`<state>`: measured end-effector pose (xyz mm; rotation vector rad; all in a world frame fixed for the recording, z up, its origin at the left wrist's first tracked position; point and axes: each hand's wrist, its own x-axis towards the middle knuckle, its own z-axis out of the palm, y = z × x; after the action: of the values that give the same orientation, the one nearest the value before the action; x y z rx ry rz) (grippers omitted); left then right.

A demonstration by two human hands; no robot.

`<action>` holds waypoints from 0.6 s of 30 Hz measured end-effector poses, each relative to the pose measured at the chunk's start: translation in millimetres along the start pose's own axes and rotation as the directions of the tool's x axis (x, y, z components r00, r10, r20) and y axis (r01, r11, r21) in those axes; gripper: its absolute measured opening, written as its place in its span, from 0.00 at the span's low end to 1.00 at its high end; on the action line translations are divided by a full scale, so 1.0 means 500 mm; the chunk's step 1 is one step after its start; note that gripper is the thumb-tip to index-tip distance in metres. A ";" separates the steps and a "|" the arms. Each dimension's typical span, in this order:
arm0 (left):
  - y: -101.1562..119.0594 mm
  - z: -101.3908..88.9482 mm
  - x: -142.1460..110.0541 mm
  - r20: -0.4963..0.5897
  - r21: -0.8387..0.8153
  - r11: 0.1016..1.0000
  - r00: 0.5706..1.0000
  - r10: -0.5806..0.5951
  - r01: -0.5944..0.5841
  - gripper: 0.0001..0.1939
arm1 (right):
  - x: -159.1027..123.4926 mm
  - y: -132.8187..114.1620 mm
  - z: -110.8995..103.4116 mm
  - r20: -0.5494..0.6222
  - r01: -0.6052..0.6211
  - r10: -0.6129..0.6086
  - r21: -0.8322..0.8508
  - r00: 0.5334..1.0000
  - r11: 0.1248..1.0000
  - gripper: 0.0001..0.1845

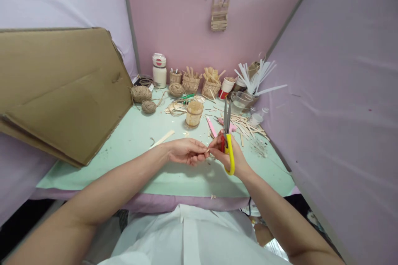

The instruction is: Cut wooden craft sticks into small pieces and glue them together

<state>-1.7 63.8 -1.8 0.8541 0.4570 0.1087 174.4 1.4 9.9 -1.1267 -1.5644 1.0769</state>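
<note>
The left hand (189, 152) and right hand (229, 155) meet with a tiny pale piece (207, 150) pinched between their fingertips, the right also keeping a narrow grip on yellow-and-red scissors (229, 153), blades pointing away, above the near part of the pale green tabletop (186, 182). Beyond stand a small tan cup (194, 114), scattered wooden strips (248, 126) at right and twine balls (141, 94) at left, with cardboard (65, 91) leaning on the far left before lilac side walls (336, 70) and a pink far wall (180, 20).

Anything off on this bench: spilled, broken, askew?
Clutter mostly: thin wood strips lie crisscrossed at the right, while others stand bundled in a basket. Fine scraps lie loose nearby. I see no liquid spill or obvious breakage.
</note>
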 end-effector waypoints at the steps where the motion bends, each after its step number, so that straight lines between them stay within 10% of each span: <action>1: 0.001 0.000 -0.001 -0.010 0.009 1.000 1.000 0.002 -0.002 0.10 | 0.001 -0.001 0.002 -0.011 -0.004 0.004 -0.009 1.000 1.000 0.17; 8: 0.002 0.010 0.005 -0.116 0.146 0.985 0.987 0.108 -0.091 0.15 | 0.009 -0.011 0.009 -0.138 -0.075 0.063 -0.079 0.988 0.994 0.15; 18: -0.002 0.022 0.028 -0.348 0.540 0.798 0.792 0.501 -0.267 0.14 | 0.047 0.051 0.000 -0.306 -0.126 0.063 -0.192 0.950 0.973 0.15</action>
<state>15.4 59.2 -1.3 1.4110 0.7818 0.6393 174.9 29.5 -10.5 -1.4491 -1.4158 0.7699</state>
